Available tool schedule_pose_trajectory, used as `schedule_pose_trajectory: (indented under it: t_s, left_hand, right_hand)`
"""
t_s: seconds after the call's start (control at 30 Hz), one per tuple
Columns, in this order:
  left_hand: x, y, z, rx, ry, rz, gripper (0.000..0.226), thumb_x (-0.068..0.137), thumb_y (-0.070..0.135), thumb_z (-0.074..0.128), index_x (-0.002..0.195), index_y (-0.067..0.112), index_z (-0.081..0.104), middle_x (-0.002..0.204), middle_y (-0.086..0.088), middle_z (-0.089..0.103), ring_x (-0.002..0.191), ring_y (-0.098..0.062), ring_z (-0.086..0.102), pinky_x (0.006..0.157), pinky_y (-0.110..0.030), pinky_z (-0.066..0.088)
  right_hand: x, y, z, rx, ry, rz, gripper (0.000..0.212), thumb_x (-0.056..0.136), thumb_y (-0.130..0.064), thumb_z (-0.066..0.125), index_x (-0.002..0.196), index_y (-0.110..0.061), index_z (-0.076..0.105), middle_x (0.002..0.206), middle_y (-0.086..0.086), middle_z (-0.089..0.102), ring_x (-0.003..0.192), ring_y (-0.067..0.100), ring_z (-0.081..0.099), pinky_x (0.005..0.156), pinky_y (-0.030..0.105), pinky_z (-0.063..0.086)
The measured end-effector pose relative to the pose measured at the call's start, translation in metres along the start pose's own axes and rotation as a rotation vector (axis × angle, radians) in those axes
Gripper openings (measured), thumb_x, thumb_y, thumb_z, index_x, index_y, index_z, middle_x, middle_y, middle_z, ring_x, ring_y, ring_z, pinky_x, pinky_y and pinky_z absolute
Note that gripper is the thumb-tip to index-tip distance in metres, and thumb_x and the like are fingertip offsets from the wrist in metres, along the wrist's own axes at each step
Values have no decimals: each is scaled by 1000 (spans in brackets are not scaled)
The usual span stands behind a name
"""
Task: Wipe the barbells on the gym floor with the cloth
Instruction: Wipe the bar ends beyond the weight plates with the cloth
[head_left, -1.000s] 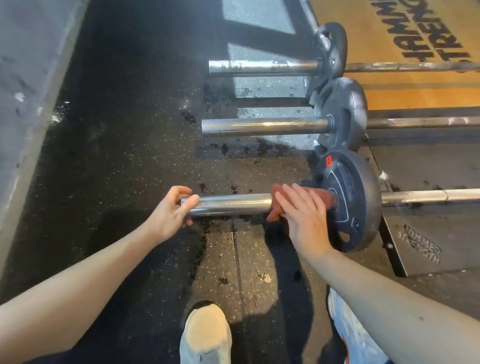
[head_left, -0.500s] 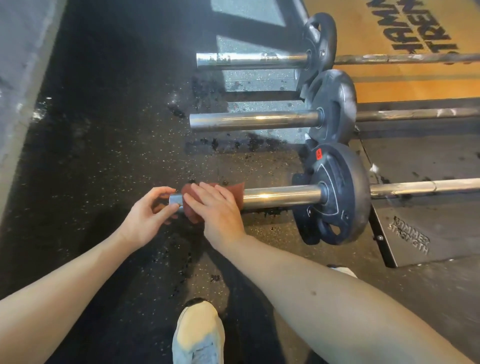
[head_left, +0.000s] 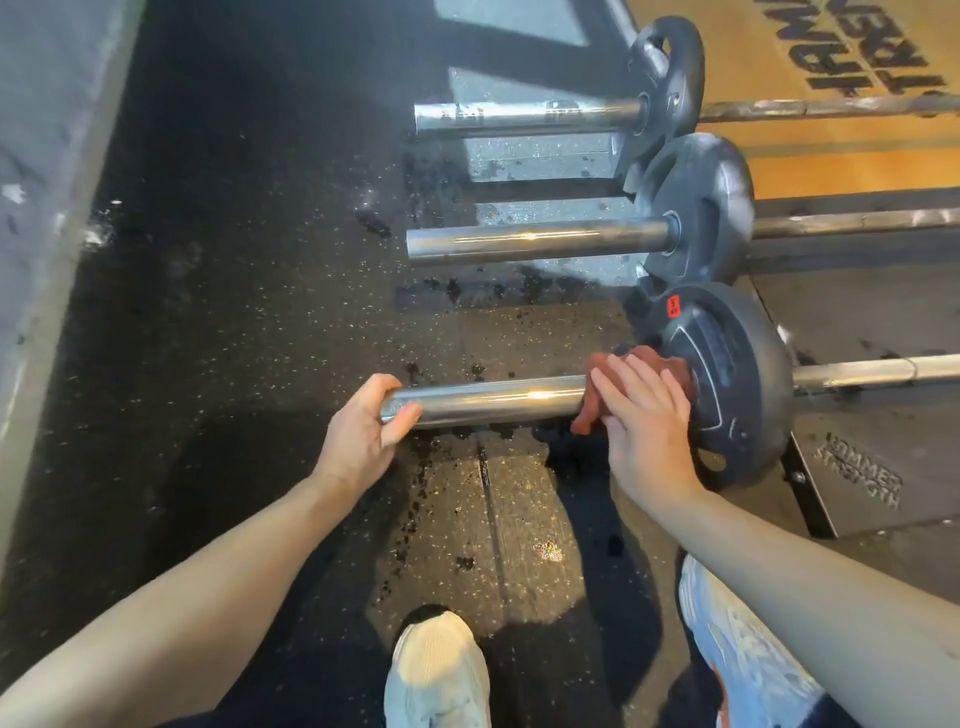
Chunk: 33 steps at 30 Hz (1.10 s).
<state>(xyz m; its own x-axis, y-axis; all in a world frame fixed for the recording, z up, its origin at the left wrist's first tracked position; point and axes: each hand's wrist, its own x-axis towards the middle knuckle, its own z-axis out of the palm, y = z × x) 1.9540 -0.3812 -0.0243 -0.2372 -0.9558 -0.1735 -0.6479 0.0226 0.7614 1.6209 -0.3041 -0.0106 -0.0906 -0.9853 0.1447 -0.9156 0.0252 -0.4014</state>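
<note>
Right fingers (head_left: 640, 385) over cloth (head_left: 670, 365) | cloth on barbell (head_left: 498, 401) | left hand (head_left: 358, 441) grips end

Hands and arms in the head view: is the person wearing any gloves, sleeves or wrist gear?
No. The left hand and right hand are bare, with no gloves, and no ring or watch shows. The left forearm and right forearm are uncovered to the frame edge. No sleeve is in view.
</note>
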Motion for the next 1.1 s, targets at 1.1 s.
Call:
schedule_pose_trajectory:
  t_s: [1.1]
  left_hand:
    - [-20, -8, -30, -413, -126, -191, 39, 103, 33, 54, 142, 31, 53, 118, 0, 67, 93, -27, 72, 84, -42, 61]
  right_hand:
    - [14, -154, 76, -23, 2, -246, 55, 91, -7, 72, 142, -23, 59, 156, -3, 47, 150, 18, 34, 128, 40, 13]
